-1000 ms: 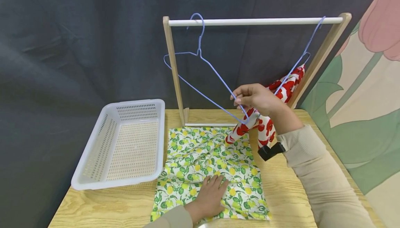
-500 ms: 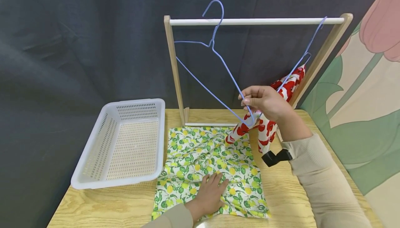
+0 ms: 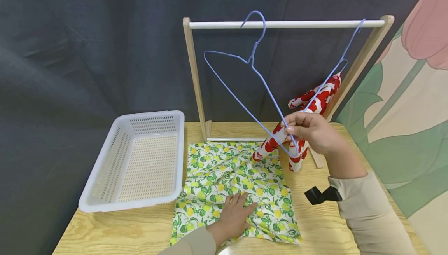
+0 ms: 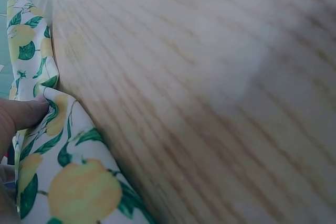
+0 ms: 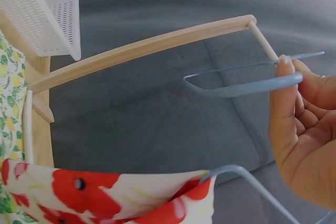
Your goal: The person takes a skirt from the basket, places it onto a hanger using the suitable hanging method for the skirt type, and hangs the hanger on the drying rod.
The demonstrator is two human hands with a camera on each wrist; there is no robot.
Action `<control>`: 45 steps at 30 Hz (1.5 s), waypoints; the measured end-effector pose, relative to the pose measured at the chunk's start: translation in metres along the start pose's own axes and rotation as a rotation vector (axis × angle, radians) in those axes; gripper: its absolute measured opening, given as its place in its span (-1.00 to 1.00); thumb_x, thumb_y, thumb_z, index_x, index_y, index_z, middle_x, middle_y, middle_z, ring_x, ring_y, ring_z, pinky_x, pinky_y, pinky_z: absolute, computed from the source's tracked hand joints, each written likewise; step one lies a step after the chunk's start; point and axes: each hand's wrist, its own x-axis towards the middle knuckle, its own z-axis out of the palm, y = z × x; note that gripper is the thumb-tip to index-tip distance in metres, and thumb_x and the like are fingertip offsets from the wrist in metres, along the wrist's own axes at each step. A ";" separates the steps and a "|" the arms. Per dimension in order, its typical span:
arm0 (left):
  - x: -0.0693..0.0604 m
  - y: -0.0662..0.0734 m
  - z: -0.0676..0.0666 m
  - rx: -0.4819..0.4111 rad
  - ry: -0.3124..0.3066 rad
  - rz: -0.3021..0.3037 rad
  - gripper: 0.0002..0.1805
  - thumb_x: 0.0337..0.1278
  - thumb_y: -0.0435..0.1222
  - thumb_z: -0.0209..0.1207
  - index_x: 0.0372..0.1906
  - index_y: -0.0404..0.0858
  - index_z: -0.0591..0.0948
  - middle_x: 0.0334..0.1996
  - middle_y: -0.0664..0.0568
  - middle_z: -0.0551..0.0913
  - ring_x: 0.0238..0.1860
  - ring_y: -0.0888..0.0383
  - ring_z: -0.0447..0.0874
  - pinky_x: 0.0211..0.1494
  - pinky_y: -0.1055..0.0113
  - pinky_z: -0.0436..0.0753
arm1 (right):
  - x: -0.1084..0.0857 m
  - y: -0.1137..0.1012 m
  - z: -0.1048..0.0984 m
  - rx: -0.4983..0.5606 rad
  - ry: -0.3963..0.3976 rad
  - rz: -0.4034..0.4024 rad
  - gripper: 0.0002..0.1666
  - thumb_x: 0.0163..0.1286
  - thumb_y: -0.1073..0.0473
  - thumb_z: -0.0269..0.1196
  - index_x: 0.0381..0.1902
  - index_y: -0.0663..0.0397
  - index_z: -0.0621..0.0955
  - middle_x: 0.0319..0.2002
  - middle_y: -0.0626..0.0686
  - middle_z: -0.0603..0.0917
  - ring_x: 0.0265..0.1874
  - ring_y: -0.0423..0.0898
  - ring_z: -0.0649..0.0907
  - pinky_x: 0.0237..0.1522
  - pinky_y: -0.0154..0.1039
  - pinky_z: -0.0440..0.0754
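My right hand (image 3: 311,130) pinches a blue wire clothes hanger (image 3: 265,84) near its lower right corner. The hanger is tilted in front of the rack, its hook beside the white rail; whether they touch I cannot tell. In the right wrist view, thumb and forefinger grip the hanger (image 5: 236,88). My left hand (image 3: 232,216) rests with fingers spread on a lemon-print cloth (image 3: 241,181) lying slightly rumpled on the table. The left wrist view shows a thumb against the raised edge of the cloth (image 4: 84,187).
A wooden rack with a white rail (image 3: 308,24) stands at the back. On its right end hangs a second blue hanger (image 3: 341,58) with a red-and-white floral garment (image 3: 322,95). A white plastic basket (image 3: 179,161) sits at the left of the table (image 3: 115,231).
My right hand has lifted the hanger's hook off the rail and carried the hanger to the right and down toward me. The left hand has barely moved on the cloth.
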 end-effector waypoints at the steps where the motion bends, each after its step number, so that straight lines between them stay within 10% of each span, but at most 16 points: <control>1: 0.000 0.000 0.000 -0.002 0.002 0.000 -0.29 -0.19 0.08 0.17 0.20 0.11 0.26 0.17 -0.08 0.18 0.15 -0.01 0.16 0.07 0.08 0.23 | -0.004 0.002 0.000 0.004 -0.002 -0.009 -0.67 0.18 0.55 -0.03 -0.34 0.08 0.57 -0.52 -0.02 0.55 -0.57 -0.20 0.53 -0.51 -0.42 0.50; 31: 0.016 -0.003 -0.009 -0.038 -0.217 -0.098 -0.32 -0.09 0.07 0.11 0.22 0.08 0.22 0.10 0.08 0.31 0.08 0.07 0.28 -0.01 0.09 0.32 | -0.099 0.063 0.025 0.077 -0.019 0.078 -0.60 0.21 0.56 -0.11 -0.27 0.03 0.52 -0.49 -0.09 0.51 -0.51 -0.27 0.52 -0.57 -0.34 0.51; 45: 0.018 -0.001 -0.009 0.013 -0.181 -0.083 -0.34 -0.16 0.07 0.15 0.15 0.01 0.32 -0.05 0.11 0.42 -0.07 0.12 0.41 -0.12 0.12 0.43 | -0.132 0.092 0.044 0.177 -0.020 0.204 -0.68 0.24 0.48 -0.07 -0.25 0.01 0.51 -0.46 -0.12 0.52 -0.50 -0.29 0.53 -0.54 -0.34 0.52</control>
